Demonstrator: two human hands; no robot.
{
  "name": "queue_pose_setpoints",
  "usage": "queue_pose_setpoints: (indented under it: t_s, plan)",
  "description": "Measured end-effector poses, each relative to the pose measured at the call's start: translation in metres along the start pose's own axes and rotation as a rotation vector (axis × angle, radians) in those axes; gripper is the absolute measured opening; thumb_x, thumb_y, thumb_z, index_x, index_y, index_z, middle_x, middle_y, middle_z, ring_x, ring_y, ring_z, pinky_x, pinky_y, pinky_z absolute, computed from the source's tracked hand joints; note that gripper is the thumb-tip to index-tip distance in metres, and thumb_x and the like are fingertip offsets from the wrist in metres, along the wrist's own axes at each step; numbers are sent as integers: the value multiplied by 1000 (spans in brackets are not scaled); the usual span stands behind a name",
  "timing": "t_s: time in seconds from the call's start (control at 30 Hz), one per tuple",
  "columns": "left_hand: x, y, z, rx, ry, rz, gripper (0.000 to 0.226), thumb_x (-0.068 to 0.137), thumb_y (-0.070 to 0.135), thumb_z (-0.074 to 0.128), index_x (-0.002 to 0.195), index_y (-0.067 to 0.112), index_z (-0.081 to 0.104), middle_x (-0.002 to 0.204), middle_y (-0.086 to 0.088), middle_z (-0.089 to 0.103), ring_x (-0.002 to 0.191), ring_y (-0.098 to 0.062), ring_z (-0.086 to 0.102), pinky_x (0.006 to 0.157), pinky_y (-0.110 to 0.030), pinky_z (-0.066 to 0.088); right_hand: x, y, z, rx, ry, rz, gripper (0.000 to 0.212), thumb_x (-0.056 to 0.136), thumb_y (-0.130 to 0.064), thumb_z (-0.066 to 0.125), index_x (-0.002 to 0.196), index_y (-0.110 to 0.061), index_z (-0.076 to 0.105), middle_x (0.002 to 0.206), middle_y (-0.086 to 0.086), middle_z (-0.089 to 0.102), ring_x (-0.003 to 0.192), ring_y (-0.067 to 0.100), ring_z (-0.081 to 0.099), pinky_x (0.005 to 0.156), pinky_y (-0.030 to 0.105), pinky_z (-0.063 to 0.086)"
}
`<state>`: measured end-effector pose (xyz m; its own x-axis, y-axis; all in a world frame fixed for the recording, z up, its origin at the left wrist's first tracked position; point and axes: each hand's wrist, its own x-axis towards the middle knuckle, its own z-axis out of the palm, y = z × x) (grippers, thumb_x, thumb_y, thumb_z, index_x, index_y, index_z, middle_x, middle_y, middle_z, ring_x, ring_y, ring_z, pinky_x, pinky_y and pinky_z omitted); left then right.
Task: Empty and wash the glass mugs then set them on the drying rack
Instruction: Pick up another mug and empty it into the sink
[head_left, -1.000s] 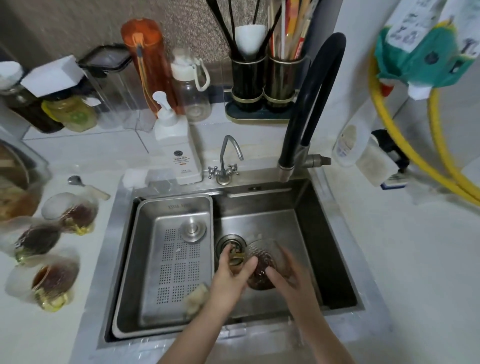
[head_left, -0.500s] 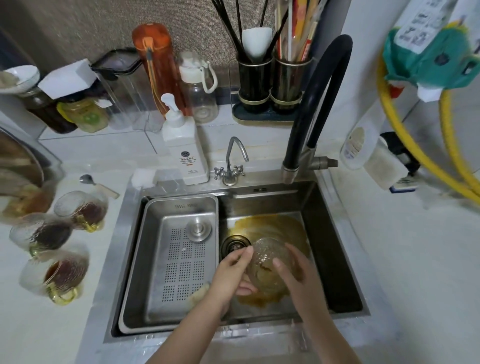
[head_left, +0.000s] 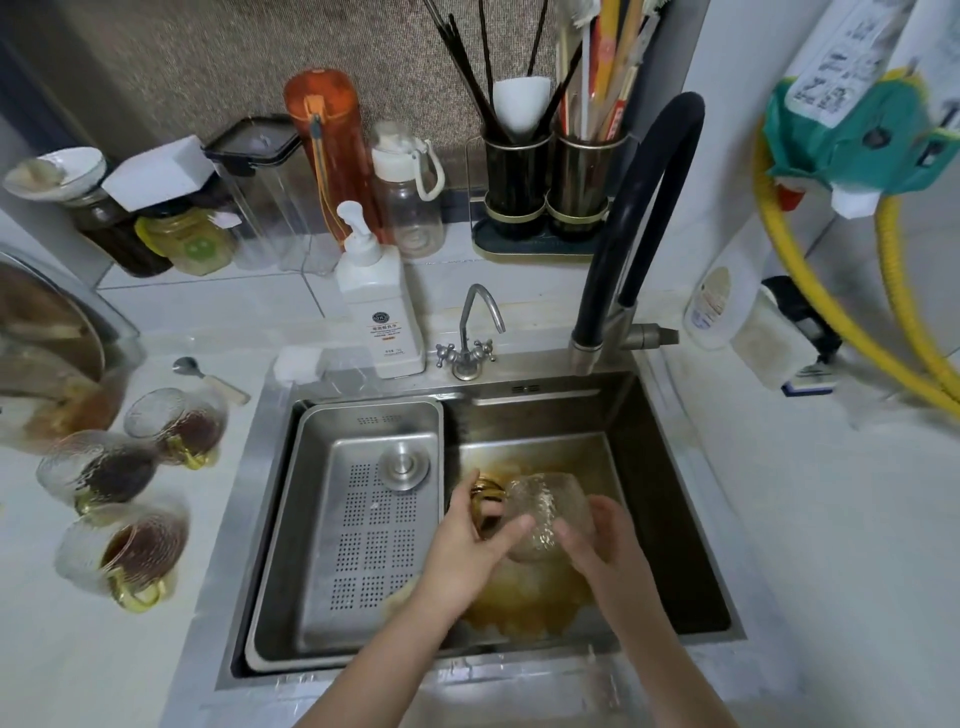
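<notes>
Mug (head_left: 545, 512) now tipped empty, tea pooling in sink (head_left: 670, 519); both hands (head_left: 467, 545) (head_left: 605, 540) w/ fingers wrapped round it. Wash next.

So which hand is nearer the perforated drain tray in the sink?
Left. The left hand hovers by the drain tray's right edge, holding the mug; the right hand is beyond the mug.

You face a white tiled bench (head_left: 831, 519) with a steel sink (head_left: 670, 467), backed by a speckled brown wall (head_left: 208, 67).
</notes>
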<state>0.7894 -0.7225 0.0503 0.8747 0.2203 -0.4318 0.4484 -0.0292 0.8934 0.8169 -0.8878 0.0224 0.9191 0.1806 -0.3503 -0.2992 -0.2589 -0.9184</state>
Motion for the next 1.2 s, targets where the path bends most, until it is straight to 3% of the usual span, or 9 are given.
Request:
queue_pose_setpoints:
  t_s: [0.13, 0.23, 0.47, 0.6, 0.7, 0.77, 0.97, 1.1, 1.2]
  plan:
    - [-1, 14, 0, 62, 12, 71, 18, 88, 32, 61, 103, 22, 56, 99, 2, 66, 92, -12, 66, 76, -37, 59, 10, 1, -6, -125, -55, -39, 102, 53, -69, 77, 139, -37, 32, 136, -6, 44, 124, 14, 49, 101, 43, 47]
    - [1, 28, -2, 7, -4, 76, 8, 92, 21, 57, 96, 16, 61, 88, 0, 64, 87, -11, 64, 65, -28, 58, 12, -7, -15, -128, -33, -121, 106, 52, -56, 77, 142, -36, 24, 136, -10, 33, 128, 8, 39, 106, 37, 41]
    - [10, 52, 8, -156, 40, 56, 3, 84, 10, 67, 87, 12, 68, 75, 5, 70, 75, -5, 67, 71, -24, 55, 36, -26, -38, -108, -96, -343, 95, 59, -43, 80, 137, -37, 27, 136, -12, 39, 124, 8, 46, 99, 32, 47]
    - [16, 55, 9, -67, 132, 156, 4, 85, 10, 66, 88, 13, 66, 77, 4, 70, 76, -7, 65, 77, -25, 52, 49, -44, -63, 3, -181, -288, 57, 76, -41, 68, 128, -26, 50, 120, -15, 62, 113, 7, 59, 91, 24, 52]
    - [23, 53, 8, -26, 136, 173, 3, 87, 12, 64, 89, 14, 63, 84, -2, 68, 81, -14, 64, 84, -37, 53, 78, -46, -82, -31, -10, -190, 36, 85, -51, 58, 113, -30, 62, 111, -7, 68, 107, 14, 64, 98, 43, 50]
    - [27, 55, 12, -39, 119, 162, 2, 89, 12, 61, 91, 12, 61, 88, -4, 68, 81, -13, 66, 86, -37, 56, 104, -52, -91, -57, 114, -137, 23, 91, -35, 58, 110, -24, 60, 106, -1, 67, 101, 18, 64, 97, 46, 50]
    - [33, 57, 20, -49, 146, 172, 2, 88, 15, 62, 90, 14, 61, 83, 2, 68, 83, -15, 67, 88, -42, 54, 182, -66, -110, -122, 324, 26, 47, 91, -31, 60, 130, -9, 46, 116, 9, 59, 107, 29, 58, 97, 46, 47]
    - [36, 54, 19, -83, 192, 177, 5, 86, 12, 63, 89, 9, 61, 83, -3, 67, 80, -14, 66, 85, -43, 56, 206, -69, -113, -211, 343, -19, 20, 93, -22, 53, 101, -5, 60, 85, 4, 60, 84, 23, 55, 72, 29, 39]
    - [38, 56, 20, -95, 203, 187, 3, 86, 10, 63, 88, 7, 61, 84, -4, 66, 78, -9, 65, 83, -37, 57, 216, -69, -114, -180, 370, -73, 21, 90, -21, 48, 72, -13, 57, 74, 5, 59, 82, 34, 60, 79, 42, 49]
